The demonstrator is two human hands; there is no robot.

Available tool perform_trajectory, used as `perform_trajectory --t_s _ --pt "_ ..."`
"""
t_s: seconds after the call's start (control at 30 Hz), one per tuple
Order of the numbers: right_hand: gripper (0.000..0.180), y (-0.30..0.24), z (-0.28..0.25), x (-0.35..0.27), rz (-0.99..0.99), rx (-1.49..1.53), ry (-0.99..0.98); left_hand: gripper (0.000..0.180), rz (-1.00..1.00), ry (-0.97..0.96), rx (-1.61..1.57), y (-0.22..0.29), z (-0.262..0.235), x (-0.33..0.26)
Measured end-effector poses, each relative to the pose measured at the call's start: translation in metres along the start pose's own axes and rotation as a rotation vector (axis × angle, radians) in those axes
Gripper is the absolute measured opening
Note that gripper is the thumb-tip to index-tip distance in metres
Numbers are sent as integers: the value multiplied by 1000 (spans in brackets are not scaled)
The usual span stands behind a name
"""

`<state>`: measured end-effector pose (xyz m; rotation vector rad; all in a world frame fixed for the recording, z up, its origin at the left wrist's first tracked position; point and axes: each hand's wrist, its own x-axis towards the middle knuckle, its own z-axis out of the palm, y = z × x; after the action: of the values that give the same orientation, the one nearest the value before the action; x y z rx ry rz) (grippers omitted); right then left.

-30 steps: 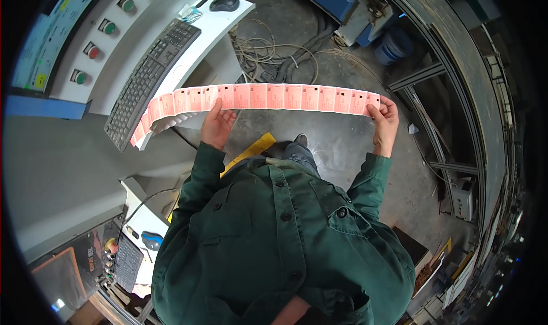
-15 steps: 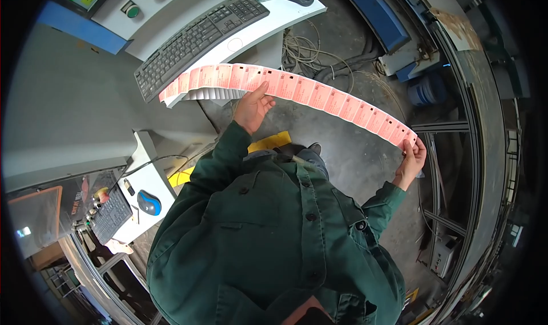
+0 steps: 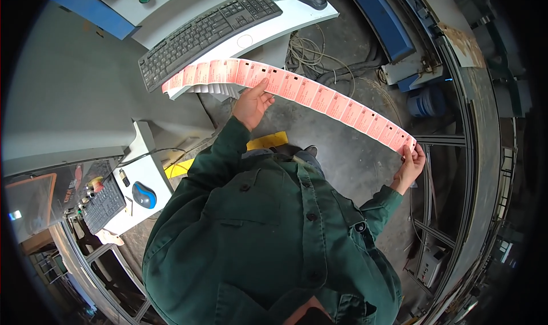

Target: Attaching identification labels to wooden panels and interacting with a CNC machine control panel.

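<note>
A long strip of pink printed labels [image 3: 322, 97] stretches between my hands, bowed from the keyboard's edge at the left down to the right. My left hand [image 3: 252, 106] pinches its lower edge near the middle, thumb on the printed face. At the strip's right end, my right hand [image 3: 410, 165] grips it with thumb in front and fingers mostly behind. Past my left hand, the left part of the strip runs over the white desk's edge, and pale folds of it show beneath. Green sleeves cover both forearms.
Ahead stands a white desk [image 3: 274, 33] with a black keyboard [image 3: 214, 34] and a dark mouse [image 3: 311, 0]. Coiled cables [image 3: 308, 54] lie on the floor. At the right are a metal frame [image 3: 471, 154] and a blue bucket [image 3: 425, 102]. A blue-black mouse [image 3: 144, 195] rests on the left shelf.
The view has shifted slightly, so the desk and keyboard appear a little further right. Both hands keep their hold on the label strip, which stays stretched out.
</note>
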<state>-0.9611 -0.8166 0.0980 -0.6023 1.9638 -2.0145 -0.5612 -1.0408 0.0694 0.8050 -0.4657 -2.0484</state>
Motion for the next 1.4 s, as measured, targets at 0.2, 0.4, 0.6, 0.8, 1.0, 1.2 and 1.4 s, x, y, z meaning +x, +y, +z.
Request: perform_trajectory --t_s 0.2,0.4,0.6,0.8,1.0,1.2,1.4 --pt "40 6 -8 4 -14 10 -1 18 16 6 -34 3 0 0" --pt "37 4 0 3 -5 -22 11 20 52 10 -29 4 -4 1" --pt "37 10 -6 7 -10 -1 8 23 88 43 -68 13 -2 -3" --pt "36 6 -8 9 26 -108 30 26 166 44 -36 22 -7 -6" --pt "40 3 1 10 17 -48 11 27 153 27 -56 21 -11 -7" --pt "39 2 4 11 -6 2 3 26 168 14 -47 23 -12 -8" --pt "40 1 9 14 30 -90 3 28 171 -3 -53 23 -12 -9"
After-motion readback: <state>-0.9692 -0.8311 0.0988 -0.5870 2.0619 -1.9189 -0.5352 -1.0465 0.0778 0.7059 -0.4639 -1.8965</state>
